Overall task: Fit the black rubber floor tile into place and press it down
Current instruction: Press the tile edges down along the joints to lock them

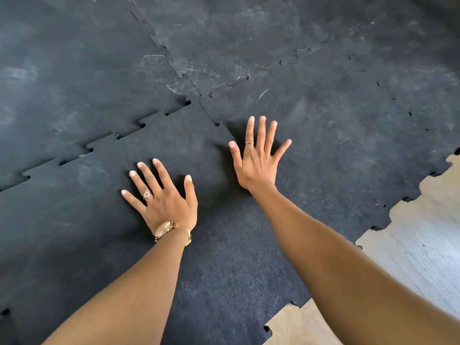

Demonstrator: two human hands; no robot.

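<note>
The black rubber floor tile [219, 245] lies flat in front of me, its toothed edges meshed with the neighbouring black tiles. My left hand [164, 197] rests palm down on it with fingers spread, a ring on one finger and a gold watch on the wrist. My right hand [256, 158] lies flat as well, fingers spread, near the tile's far right seam [219, 124], with a ring on one finger. Neither hand holds anything. Small gaps show along the left seam [117, 135].
Several scuffed black interlocking tiles [249, 41] cover the floor ahead and to both sides. Light wooden floor [423, 232] shows at the right and bottom right [298, 327], past the toothed outer edges of the mat.
</note>
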